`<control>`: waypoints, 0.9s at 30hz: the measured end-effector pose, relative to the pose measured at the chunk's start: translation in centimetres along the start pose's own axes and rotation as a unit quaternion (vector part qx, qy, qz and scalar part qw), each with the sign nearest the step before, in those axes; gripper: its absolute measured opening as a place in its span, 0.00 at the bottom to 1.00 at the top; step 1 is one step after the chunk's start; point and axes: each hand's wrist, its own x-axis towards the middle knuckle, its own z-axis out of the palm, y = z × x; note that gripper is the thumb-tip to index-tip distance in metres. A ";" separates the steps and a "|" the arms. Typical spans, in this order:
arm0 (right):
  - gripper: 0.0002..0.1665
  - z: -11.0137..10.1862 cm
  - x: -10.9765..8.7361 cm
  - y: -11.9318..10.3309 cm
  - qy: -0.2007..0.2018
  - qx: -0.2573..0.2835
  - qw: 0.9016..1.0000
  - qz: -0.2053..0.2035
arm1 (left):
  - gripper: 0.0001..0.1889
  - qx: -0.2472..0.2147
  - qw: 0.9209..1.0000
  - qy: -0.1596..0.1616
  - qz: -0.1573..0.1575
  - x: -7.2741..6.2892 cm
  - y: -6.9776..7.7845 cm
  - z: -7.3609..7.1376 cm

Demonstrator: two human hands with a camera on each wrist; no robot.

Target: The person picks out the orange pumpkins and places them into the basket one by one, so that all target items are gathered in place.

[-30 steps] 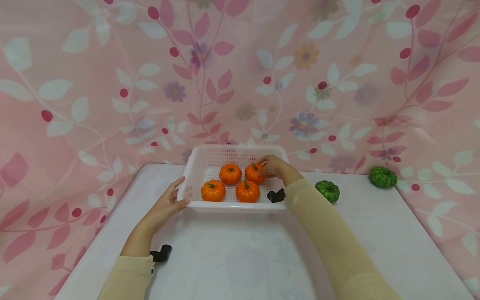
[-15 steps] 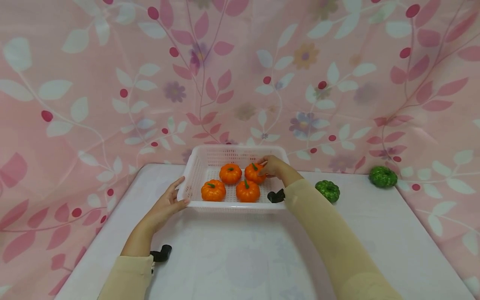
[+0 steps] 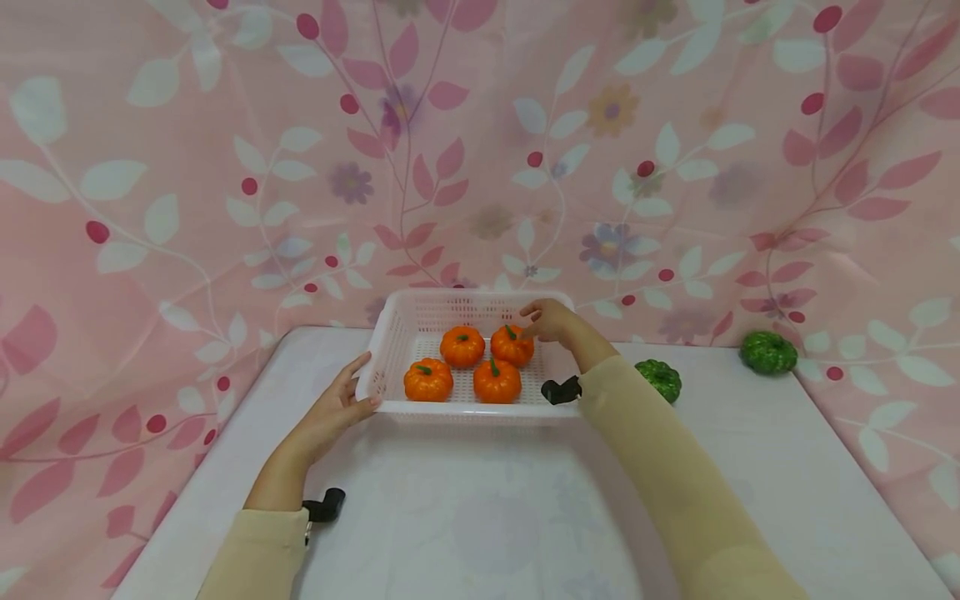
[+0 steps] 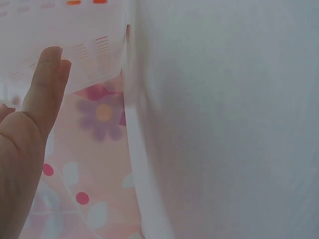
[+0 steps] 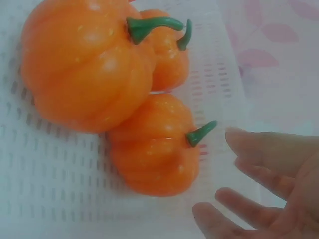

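A white plastic basket [image 3: 472, 409] with slotted walls stands at the back of the table, holding several small orange toy pumpkins with green stems. My left hand [image 3: 330, 421] touches the basket's left front corner, thumb near the rim; in the left wrist view its straight fingers [image 4: 47, 84] lie along the wall. Over the basket's right part, my right hand [image 3: 553, 323] is spread beside the back right pumpkin [image 3: 513, 347]. The right wrist view shows a gap between its fingertips [image 5: 239, 142] and that pumpkin [image 5: 154, 154]. Nothing is in its grasp.
Two glittery green pumpkins lie right of the basket: one [image 3: 660, 383] partly behind the right sleeve, the other [image 3: 768, 352] near the table's back right corner. A pink floral cloth [image 3: 480, 167] hangs behind the white-covered table [image 3: 480, 517]. Black devices [image 3: 325, 506] sit at both wrists.
My right hand has let go of the back right pumpkin and lifted slightly up and to the right. That pumpkin stays in place. The left hand has not moved.
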 end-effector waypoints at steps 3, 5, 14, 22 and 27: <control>0.31 -0.6 -0.7 -0.4 -0.003 -0.008 1.000 -0.006 | 0.45 0.003 1.000 0.000 0.000 0.0 0.0 0.0; 0.31 -1.0 -1.3 -0.8 -0.007 -0.015 1.000 -0.016 | 0.45 0.004 1.000 0.002 -0.001 0.0 0.0 0.0; 0.30 -2.5 -4.8 -1.9 -0.014 -0.035 0.998 -0.048 | 0.46 0.005 1.000 0.003 -0.006 0.0 0.2 0.1; 0.30 -3.2 -7.2 -1.5 -0.020 -0.050 0.997 -0.062 | 0.45 -0.001 1.000 -0.001 -0.004 0.0 0.0 0.0; 0.31 -3.1 -8.3 -0.9 -0.011 -0.068 0.995 -0.071 | 0.44 0.001 1.000 -0.003 -0.002 -0.1 0.1 -0.1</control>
